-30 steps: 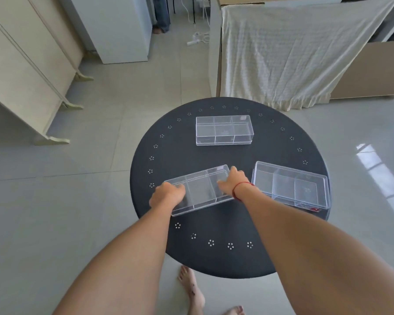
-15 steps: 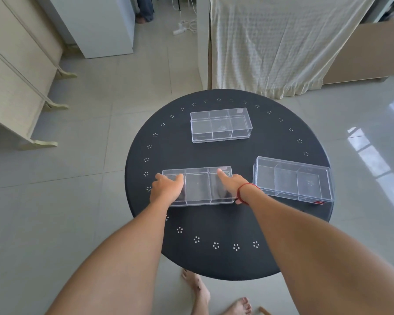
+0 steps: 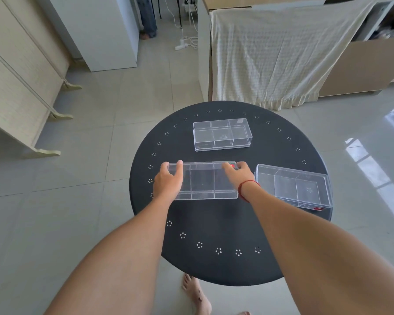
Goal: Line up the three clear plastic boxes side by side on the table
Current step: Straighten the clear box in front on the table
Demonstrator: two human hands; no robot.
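Observation:
Three clear plastic boxes with inner dividers are on a round black table. The near box lies level at the table's left-middle, gripped at both ends: my left hand clasps its left end, my right hand its right end. A red string circles my right wrist. A second box sits toward the far side of the table. The third box rests at the right edge, slightly angled, with a small red sticker at its near corner.
The table top has a ring of small white flower marks near its rim. Beyond it stands a cabinet draped in a cream cloth. Pale wooden furniture stands at the left. My bare feet show below the table's near edge.
The near box was tilted a second ago; both hands have turned it level and shifted it slightly away from me, with my grip moving out to its two ends.

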